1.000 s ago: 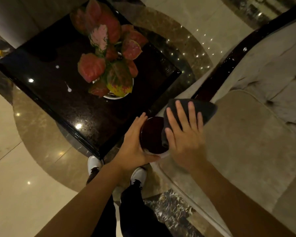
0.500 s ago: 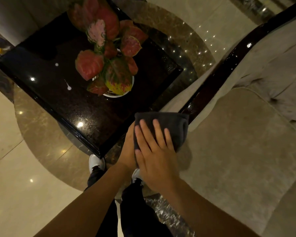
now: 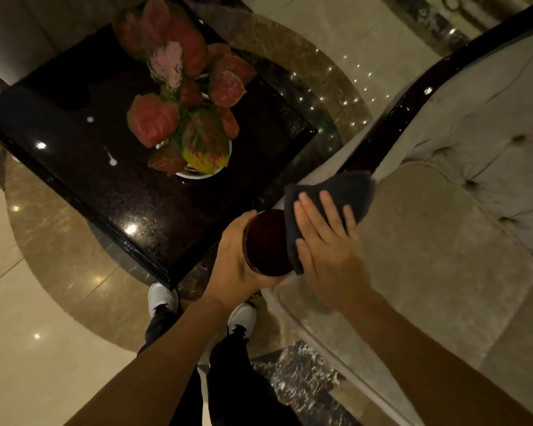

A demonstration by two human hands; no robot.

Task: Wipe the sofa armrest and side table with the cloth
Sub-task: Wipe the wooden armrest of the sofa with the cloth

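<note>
Glossy dark stone side table; matt grey cloth; polished wood armrest.

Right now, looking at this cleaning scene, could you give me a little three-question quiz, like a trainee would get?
1. True or false: the right hand presses the dark cloth flat on the sofa armrest.
2. Which stands on the side table? A) a lamp B) a potted plant C) a stack of books
3. Fill in: the left hand cups the round, dark ____ of the armrest.

Key: 1 true; 2 B; 3 end.
</note>
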